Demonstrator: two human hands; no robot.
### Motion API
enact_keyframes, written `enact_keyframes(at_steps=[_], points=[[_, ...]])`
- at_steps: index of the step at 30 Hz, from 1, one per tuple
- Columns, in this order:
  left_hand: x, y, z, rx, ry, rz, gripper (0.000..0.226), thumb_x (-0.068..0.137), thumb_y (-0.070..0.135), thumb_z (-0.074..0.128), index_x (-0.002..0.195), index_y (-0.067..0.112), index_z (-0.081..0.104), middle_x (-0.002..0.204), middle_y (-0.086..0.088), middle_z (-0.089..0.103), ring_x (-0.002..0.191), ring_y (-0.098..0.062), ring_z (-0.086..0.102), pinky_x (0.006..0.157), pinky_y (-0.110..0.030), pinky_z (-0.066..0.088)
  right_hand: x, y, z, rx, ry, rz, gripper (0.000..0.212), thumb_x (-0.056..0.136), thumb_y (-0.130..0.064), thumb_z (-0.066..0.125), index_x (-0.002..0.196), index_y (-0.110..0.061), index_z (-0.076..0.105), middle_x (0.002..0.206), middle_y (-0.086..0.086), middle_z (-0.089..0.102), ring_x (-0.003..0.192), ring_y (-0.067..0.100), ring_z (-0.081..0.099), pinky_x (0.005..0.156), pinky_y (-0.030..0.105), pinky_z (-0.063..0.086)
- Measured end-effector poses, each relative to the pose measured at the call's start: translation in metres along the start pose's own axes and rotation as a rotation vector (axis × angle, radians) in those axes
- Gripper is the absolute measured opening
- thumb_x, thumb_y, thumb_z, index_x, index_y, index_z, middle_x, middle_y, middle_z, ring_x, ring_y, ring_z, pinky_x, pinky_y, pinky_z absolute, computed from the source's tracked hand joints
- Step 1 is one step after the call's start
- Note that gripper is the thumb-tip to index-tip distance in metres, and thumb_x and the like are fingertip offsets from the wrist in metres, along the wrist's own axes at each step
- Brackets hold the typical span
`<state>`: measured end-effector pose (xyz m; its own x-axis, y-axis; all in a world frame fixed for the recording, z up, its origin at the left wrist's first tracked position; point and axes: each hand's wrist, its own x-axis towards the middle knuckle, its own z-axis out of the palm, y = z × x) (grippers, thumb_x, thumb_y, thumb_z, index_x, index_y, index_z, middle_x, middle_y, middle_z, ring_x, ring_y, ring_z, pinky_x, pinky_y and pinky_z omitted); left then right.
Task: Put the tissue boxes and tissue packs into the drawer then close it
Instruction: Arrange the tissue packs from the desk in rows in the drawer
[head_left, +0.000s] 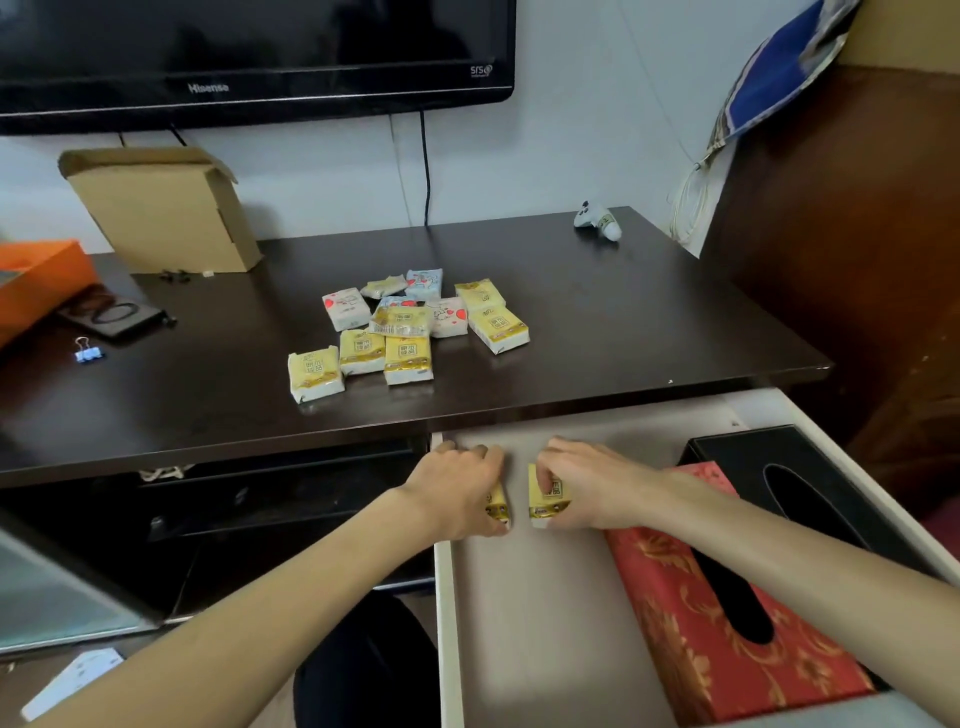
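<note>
The white drawer (447, 623) stands pulled out below the dark table (623, 322). Inside it, at the right, lie a red patterned tissue box (675, 613) and a black tissue box (810, 467). My left hand (462, 488) is shut on a yellow tissue pack (498, 509) at the drawer's back left. Beside it my right hand (587, 483) is shut on another yellow tissue pack (548, 501). Both packs are down near the drawer floor. Several more tissue packs (410, 327), yellow and white with red hearts, lie in a heap on the table.
A cardboard box (166, 213) leans on the wall at the back left, next to an orange box (36, 280). A blue binder clip (87, 351) and a dark pouch (117, 314) lie left. A small toy (597, 219) sits back right. A TV (249, 57) hangs above.
</note>
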<state>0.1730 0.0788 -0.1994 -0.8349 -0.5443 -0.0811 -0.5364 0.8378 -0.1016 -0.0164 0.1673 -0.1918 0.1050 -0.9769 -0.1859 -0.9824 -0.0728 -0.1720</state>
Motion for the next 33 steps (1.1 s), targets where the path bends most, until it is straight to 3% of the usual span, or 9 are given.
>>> enact_keyframes(at_steps=[4,10,15,20,28,33], points=[[0.002,-0.003,0.005,-0.016,-0.036,0.009,0.068,0.072,0.068,0.067,0.111,0.015,0.050,0.111,-0.006,0.066,0.101,-0.028,0.062,0.100,-0.038,0.034,0.001,-0.001,0.003,-0.073,-0.029,0.009,0.035,0.079,-0.043,0.074,0.104,-0.024,0.057,0.112,-0.005,0.047,0.109,0.022,0.055,0.082,0.041,0.049],[0.001,-0.007,0.006,0.057,-0.101,-0.021,0.070,0.071,0.065,0.070,0.118,0.017,0.052,0.115,-0.004,0.066,0.111,-0.026,0.060,0.114,-0.046,0.021,-0.006,0.003,0.003,-0.127,-0.006,0.083,0.038,0.083,-0.036,0.073,0.117,-0.027,0.059,0.117,-0.004,0.052,0.109,0.025,0.060,0.072,0.035,0.038],[0.009,-0.006,0.002,0.059,-0.112,-0.013,0.065,0.072,0.056,0.073,0.121,0.019,0.051,0.114,-0.002,0.066,0.108,-0.026,0.062,0.108,-0.044,0.025,0.006,-0.007,0.000,-0.103,0.003,0.078,0.035,0.083,-0.031,0.074,0.115,-0.025,0.061,0.117,-0.002,0.054,0.106,0.026,0.062,0.076,0.037,0.044],[0.013,-0.012,0.004,0.034,-0.103,-0.014,0.065,0.072,0.052,0.075,0.123,0.020,0.051,0.116,-0.002,0.066,0.108,-0.025,0.062,0.106,-0.042,0.029,0.016,-0.008,0.001,-0.065,-0.004,0.065,0.036,0.080,-0.032,0.075,0.112,-0.028,0.060,0.120,-0.004,0.054,0.111,0.022,0.060,0.074,0.033,0.036],[0.013,-0.010,0.005,0.043,-0.101,-0.010,0.069,0.074,0.051,0.073,0.129,0.019,0.048,0.122,-0.004,0.064,0.114,-0.027,0.059,0.109,-0.041,0.027,0.014,-0.008,0.002,-0.028,0.010,0.062,0.037,0.080,-0.031,0.075,0.114,-0.028,0.059,0.118,-0.007,0.052,0.110,0.021,0.060,0.077,0.034,0.043],[0.009,-0.011,-0.001,0.022,-0.070,0.023,0.069,0.075,0.057,0.071,0.130,0.019,0.052,0.128,-0.003,0.060,0.120,-0.025,0.054,0.109,-0.039,0.029,0.010,-0.007,-0.005,0.002,-0.023,0.036,0.040,0.083,-0.040,0.071,0.120,-0.028,0.061,0.119,-0.008,0.051,0.116,0.018,0.054,0.077,0.031,0.038]])
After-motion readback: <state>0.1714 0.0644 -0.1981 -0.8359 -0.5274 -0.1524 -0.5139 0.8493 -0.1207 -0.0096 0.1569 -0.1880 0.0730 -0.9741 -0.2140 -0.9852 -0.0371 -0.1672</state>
